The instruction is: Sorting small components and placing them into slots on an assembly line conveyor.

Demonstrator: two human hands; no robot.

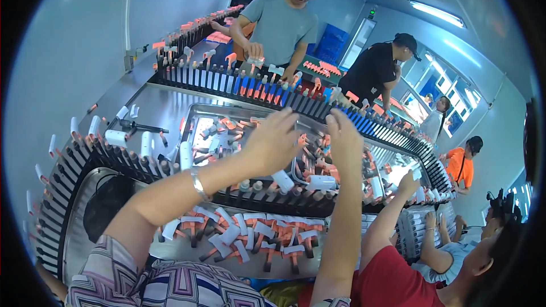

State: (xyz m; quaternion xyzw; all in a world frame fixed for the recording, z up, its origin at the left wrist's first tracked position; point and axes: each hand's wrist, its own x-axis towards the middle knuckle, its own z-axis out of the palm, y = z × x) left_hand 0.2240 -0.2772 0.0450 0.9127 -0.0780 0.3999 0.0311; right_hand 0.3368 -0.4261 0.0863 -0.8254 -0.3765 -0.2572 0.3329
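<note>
My left hand (274, 141), with a silver bracelet on its wrist, reaches over the middle of a shallow metal tray (190, 114). Its fingers are bent and apart, and no object shows in them. Close by on the right, my right hand (344, 139) is raised with its fingers pointing up and away, also with nothing visible in it. Between and below both hands lie many small orange, white and dark pieces (311, 149) in the tray. White rounded pieces (322, 182) stand on the near conveyor row, just below my hands.
A conveyor of black upright slats (193, 76) loops around the tray. Nearer me, orange and white T-shaped pieces (250, 236) lie heaped on a metal surface. A co-worker in grey (284, 25) works across; one in red (392, 267) reaches in at right. A dark rounded object (105, 204) sits left.
</note>
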